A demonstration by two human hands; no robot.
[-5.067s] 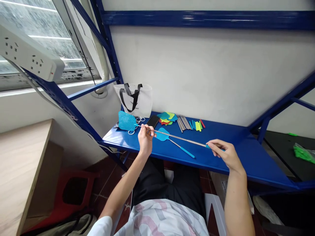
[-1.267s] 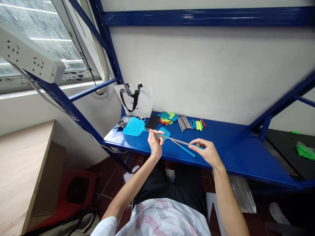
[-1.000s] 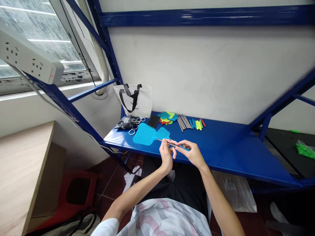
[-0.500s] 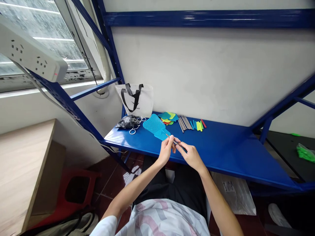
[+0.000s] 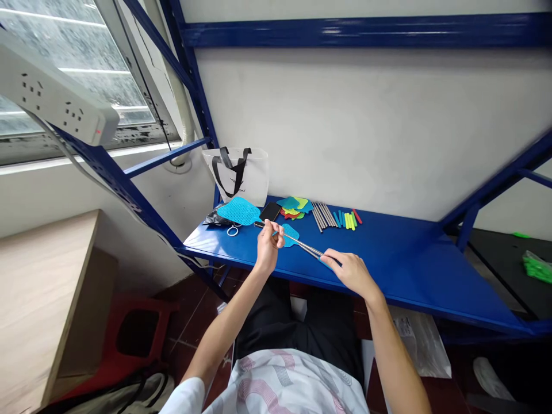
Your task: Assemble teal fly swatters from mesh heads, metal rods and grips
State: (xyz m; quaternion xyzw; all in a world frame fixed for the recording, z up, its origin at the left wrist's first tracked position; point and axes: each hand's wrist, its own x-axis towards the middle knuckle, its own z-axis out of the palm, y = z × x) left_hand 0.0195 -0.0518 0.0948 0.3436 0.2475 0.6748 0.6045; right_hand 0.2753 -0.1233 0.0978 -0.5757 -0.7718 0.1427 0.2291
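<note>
My left hand [image 5: 268,246] is closed round the thin metal shaft [image 5: 302,244] of a fly swatter, just behind its light-blue mesh head [image 5: 239,211]. The head points left, above the black plastic bag [image 5: 213,216]. My right hand [image 5: 351,272] is wrapped round the blue grip at the shaft's other end, over the table's front edge. A second light-blue mesh head [image 5: 290,234] shows just under the shaft; whether it lies on the table or is attached to a rod, I cannot tell. Behind my hands are stacked coloured swatter heads [image 5: 295,206], metal rods [image 5: 323,216] and coloured grips [image 5: 348,221].
The blue table [image 5: 414,259] runs along the wall under a blue frame [image 5: 366,31]. A white bag with black handles [image 5: 254,172] stands at its back left. A black phone-like rectangle [image 5: 271,211] and a white ring [image 5: 232,231] lie nearby. A power strip [image 5: 60,95] hangs upper left.
My hands have moved apart, left hand leftward and right hand rightward, with a long metal shaft now showing between them. The swatter head has shifted left, uncovering the black rectangle.
</note>
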